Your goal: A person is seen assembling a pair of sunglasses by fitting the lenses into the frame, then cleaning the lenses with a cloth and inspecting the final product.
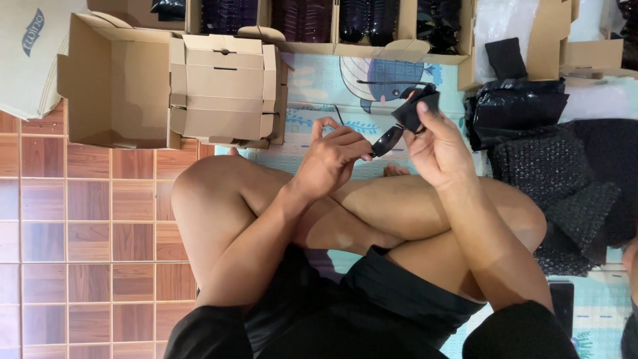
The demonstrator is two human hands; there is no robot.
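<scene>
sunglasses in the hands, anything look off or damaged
Nothing stands out. The black sunglasses look whole: the left hand pinches one end, and the right hand holds a dark cloth against them. One temple arm sticks out straight. The cardboard boxes sit closed and neatly stacked.

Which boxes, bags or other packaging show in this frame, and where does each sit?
Open brown cardboard box: upper left, on its side.
Stack of folded brown cartons: beside it, centre-left.
Row of cardboard trays: top edge, dark items inside.
Black plastic bag: upper right, crumpled.
Flat cardboard sheet: top-left corner, blue mark.
</scene>
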